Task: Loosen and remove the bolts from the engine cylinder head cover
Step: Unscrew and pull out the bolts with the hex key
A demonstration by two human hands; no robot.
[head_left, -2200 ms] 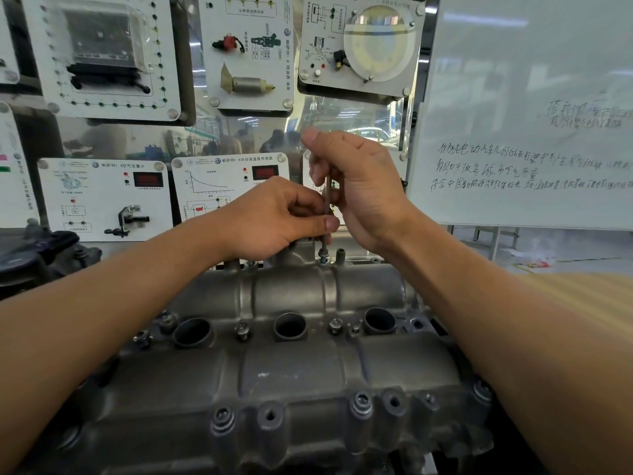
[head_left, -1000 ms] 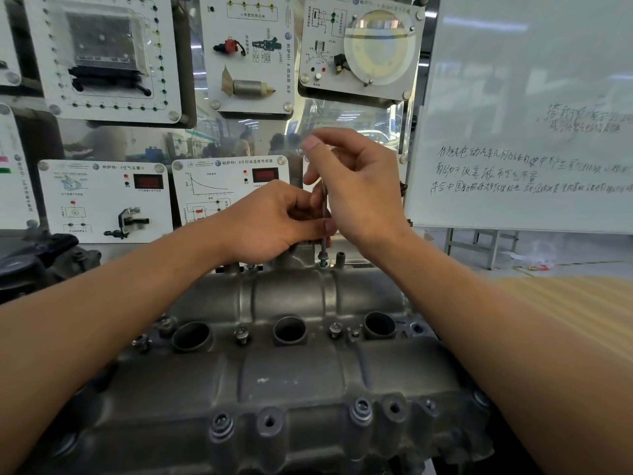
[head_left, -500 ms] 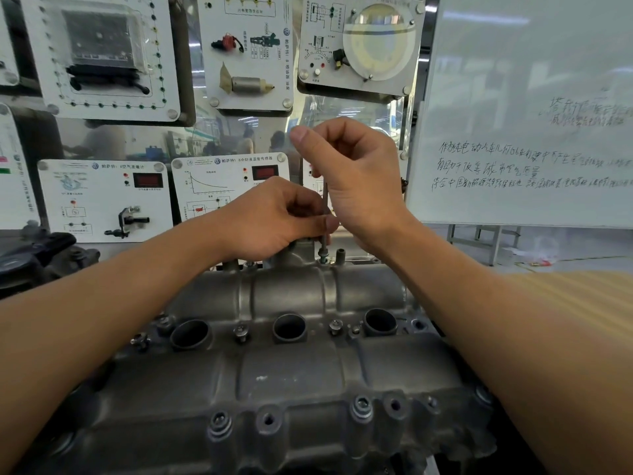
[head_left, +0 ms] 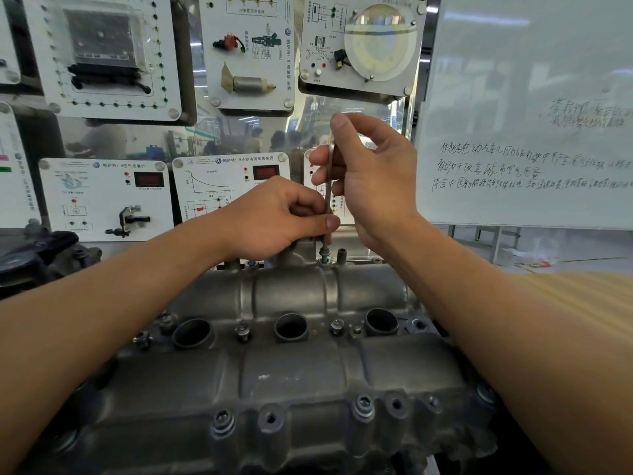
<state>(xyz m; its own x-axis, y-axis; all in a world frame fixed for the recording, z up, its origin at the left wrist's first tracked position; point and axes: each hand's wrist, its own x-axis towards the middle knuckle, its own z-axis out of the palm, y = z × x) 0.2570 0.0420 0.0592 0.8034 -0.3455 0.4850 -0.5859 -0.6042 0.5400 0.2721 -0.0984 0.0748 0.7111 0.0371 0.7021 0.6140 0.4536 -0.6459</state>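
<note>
At the far edge of the engine, near the middle of the view, one thin metal key (head_left: 329, 186) is held upright by both hands; the left hand (head_left: 277, 217) is seen with its thumb and curled fingers pinching the lower part of the shaft; the right hand (head_left: 373, 180) is curled round the upper part, with its forefinger arched over the top end. The lower tip of the key is set on the head of a bolt (head_left: 323, 252); this bolt is found at the back edge of the cylinder head cover (head_left: 294, 371), just beside a short upright tube (head_left: 342, 255); whether it is fully seated cannot be told. Both bare forearms are stretched in from the lower corners, across the cover.

The cover is made of grey cast metal and fills the lower half of the view; three round wells (head_left: 291, 326) are set in a row across its middle; small bolts (head_left: 337, 326) are seen between them; further bolts (head_left: 363, 406) are seated in bosses along the near edge. Behind the engine, white display boards (head_left: 102, 197) with mounted parts are fixed to a panel; to the right, a whiteboard (head_left: 531, 114) with handwriting is seen.
</note>
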